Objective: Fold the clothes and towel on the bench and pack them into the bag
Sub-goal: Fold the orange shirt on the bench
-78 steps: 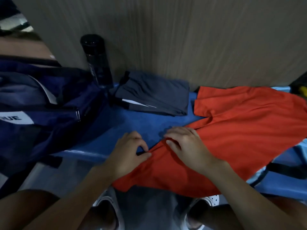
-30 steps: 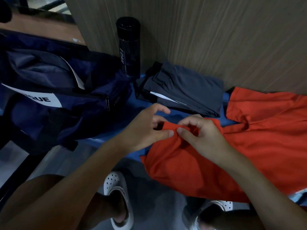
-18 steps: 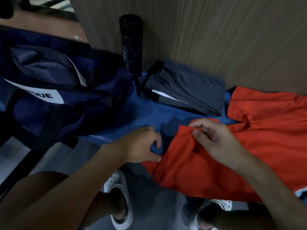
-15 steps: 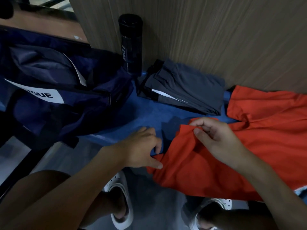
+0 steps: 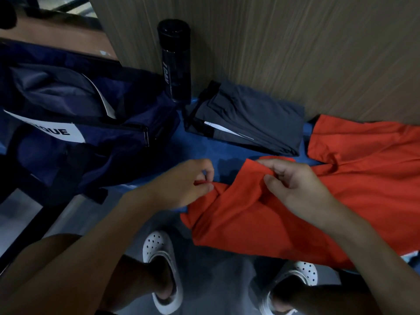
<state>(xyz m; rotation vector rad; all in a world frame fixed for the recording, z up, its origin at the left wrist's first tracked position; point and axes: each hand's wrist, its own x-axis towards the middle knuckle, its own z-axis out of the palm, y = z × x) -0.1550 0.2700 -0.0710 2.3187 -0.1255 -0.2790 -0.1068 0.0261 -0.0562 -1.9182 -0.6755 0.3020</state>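
the fingers of your left hand are pinching one hem corner of the soft orange-red fabric shirt, those of your right hand the other. it is lying across the blue surface, drooping off the front. you should be drawing both corners taut and level before creasing.

- Black water bottle: upright, well beyond the left hand, close to the wall.
- Wood-grain wall panel: beyond both hands.
- White perforated clogs on grey floor: one nearer than the left hand, one nearer than the right hand.
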